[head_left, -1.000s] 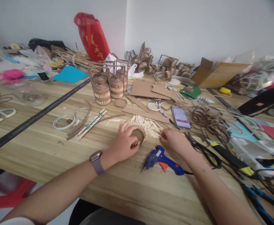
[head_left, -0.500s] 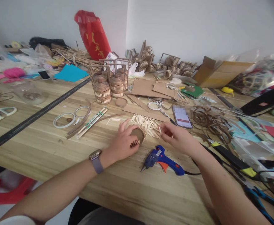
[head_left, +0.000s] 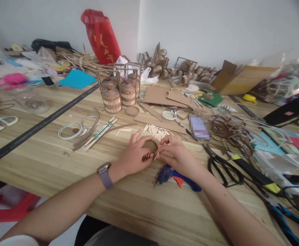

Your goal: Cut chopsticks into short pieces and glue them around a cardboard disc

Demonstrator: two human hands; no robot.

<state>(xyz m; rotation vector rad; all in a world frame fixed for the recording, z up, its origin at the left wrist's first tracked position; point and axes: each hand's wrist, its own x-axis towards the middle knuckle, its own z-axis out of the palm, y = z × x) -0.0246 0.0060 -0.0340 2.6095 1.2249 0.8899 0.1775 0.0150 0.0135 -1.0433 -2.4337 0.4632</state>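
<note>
1. Here's the left hand (head_left: pixel 134 157), curved around the small basket (head_left: pixel 150 146), thumb and fingers clamped on its wall, a watch (head_left: pixel 105 176) on that wrist.
2. The basket sits on the table (head_left: pixel 129 205), near the middle of the scene, open side up.
3. And the right hand (head_left: pixel 179 155) is right there too, fingertips drawn close at the basket's right edge; whether they grip a stick, I cannot tell.
4. So the hands are almost together, just the basket's rim between them.
5. Just beyond, a loose heap of pale sticks (head_left: pixel 154 130).
6. Nearer, the blue glue gun (head_left: pixel 164 175) lies partly hidden under the right hand and forearm, nozzle pointing left.
7. Over to the right, black scissors (head_left: pixel 212 153); far left, lidded baskets (head_left: pixel 112 100) stand upright beside a round disc (head_left: pixel 132 111).
</note>
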